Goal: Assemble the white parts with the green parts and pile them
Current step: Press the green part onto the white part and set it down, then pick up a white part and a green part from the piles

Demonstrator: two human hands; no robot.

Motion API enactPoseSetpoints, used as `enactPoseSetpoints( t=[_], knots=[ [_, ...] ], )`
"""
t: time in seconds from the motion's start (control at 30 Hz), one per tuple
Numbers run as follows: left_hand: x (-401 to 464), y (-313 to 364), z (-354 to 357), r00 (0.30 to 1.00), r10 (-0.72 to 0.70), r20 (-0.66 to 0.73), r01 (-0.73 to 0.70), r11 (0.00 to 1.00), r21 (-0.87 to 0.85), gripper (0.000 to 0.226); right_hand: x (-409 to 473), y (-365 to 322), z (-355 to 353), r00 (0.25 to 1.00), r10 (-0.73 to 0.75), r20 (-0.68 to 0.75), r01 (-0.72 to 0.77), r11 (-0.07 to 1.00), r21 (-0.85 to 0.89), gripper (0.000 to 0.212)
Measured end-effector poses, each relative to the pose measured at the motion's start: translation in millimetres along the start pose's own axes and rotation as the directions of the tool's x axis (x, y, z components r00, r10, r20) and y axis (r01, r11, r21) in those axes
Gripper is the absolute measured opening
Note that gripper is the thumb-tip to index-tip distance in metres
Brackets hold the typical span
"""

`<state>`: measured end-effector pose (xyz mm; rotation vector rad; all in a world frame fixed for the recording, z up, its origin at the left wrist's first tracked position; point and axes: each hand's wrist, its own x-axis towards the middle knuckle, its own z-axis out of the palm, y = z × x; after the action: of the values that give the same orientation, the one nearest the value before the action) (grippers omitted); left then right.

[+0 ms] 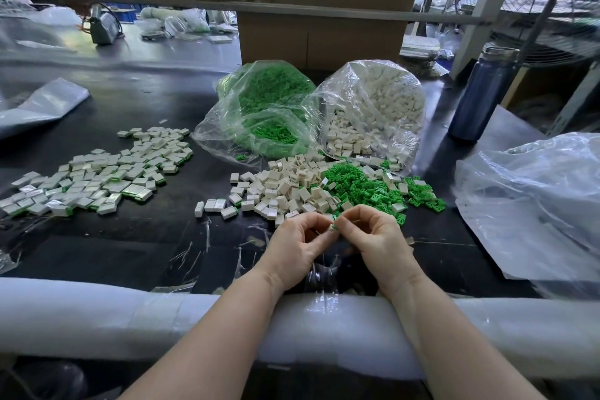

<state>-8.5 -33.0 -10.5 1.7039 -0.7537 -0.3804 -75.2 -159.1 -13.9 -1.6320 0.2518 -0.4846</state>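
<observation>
Landmark: the black worktable, its near edge padded with white foam.

Back of the table, centre: two clear bags on their sides, mouths toward you. The green-parts bag sits left of the white-parts bag, the two touching. Judged: laid this way so stock spills forward into reach.

Mid-table, ahead of the bag mouths: loose white parts heaped beside loose green parts, the heaps meeting and mixing at the seam. Judged: both feeds kept adjacent so each of your hands draws one kind without crossing over.

Left side of the table, well apart from the feed: the finished pile, white shells with green edges showing. Judged: kept separate so done work never mixes back.

Near edge, just before the feed heaps: your left hand and right hand, fingers curled narrow, tips meeting. Between them you pinch one small piece, white with green showing. Which hand holds which half: cannot tell, fingers cover it. Judged: mating in progress, piece not yet piled.
</observation>
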Motion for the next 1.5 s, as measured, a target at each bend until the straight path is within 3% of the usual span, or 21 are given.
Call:
enactPoseSetpoints(
  t=[0.1,0.23,0.33,0.4,0.5,0.6,0.67,0.93,1.07,1.23,1.33,1.4,1.5],
  knots=[
    [-1.3,0.1,3.5,0.996,0.065,-0.067,-0.06,0.996,0.061,0.01,0.4,0.4,-1.5,0.999,0.007,-0.04,-0.007,1.0,0.001,0.014],
    [-0.2,-2.0,3.4,0.975,0.149,-0.166,-0.119,0.977,0.179,0.026,0.6,0.4,-2.7,0.997,0.014,-0.08,-0.015,1.0,-0.007,0.016],
    [0.9,-3.9,0.0,0.931,0.195,-0.308,-0.131,0.968,0.216,0.027,0.7,1.0,-2.9,0.995,0.031,-0.092,-0.032,0.999,-0.005,0.019],
    [3.2,-6.8,-4.6,0.862,0.156,-0.482,-0.066,0.978,0.199,0.023,1.3,1.5,-3.6,0.993,0.051,-0.104,-0.05,0.999,0.008,0.018],
    [8.1,-13.5,-17.5,0.69,-0.014,-0.723,0.089,0.994,0.065,0.024,2.1,2.4,-3.8,0.989,0.064,-0.133,-0.064,0.998,0.005,0.022],
    [10.0,-14.9,-26.6,0.546,-0.135,-0.827,0.207,0.978,-0.024,0.03,2.5,3.2,-4.5,0.982,0.062,-0.179,-0.064,0.998,-0.006,0.027],
    [10.7,-13.7,-27.7,0.514,-0.178,-0.839,0.248,0.967,-0.053,0.033,2.7,3.0,-5.4,0.976,0.053,-0.212,-0.06,0.998,-0.031,0.025],
    [9.1,-11.8,-24.7,0.634,-0.272,-0.724,0.447,0.893,0.055,0.043,2.5,0.9,-6.3,0.956,0.04,-0.29,-0.076,0.991,-0.114,0.024],
    [7.6,-10.5,-23.3,0.665,-0.266,-0.698,0.469,0.876,0.114,0.043,1.9,0.2,-6.5,0.954,0.048,-0.296,-0.093,0.986,-0.141,0.025],
    [5.5,-12.0,-21.4,0.72,-0.135,-0.681,0.39,0.891,0.235,0.048,3.9,2.3,-7.6,0.928,0.008,-0.373,-0.11,0.961,-0.253,0.025],
    [3.0,-7.3,-14.8,0.73,0.044,-0.682,0.298,0.878,0.376,0.036,5.6,4.5,-9.7,0.906,-0.034,-0.422,-0.139,0.918,-0.373,0.02],
    [2.2,-6.0,-8.7,0.787,0.181,-0.589,0.161,0.862,0.48,0.026,6.0,5.3,-10.1,0.91,-0.047,-0.412,-0.152,0.886,-0.437,0.016],
    [1.8,-7.2,-1.4,0.889,0.272,-0.369,0.001,0.803,0.595,0.022,5.4,5.0,-8.6,0.927,-0.072,-0.369,-0.149,0.83,-0.537,0.007]
  ],
)
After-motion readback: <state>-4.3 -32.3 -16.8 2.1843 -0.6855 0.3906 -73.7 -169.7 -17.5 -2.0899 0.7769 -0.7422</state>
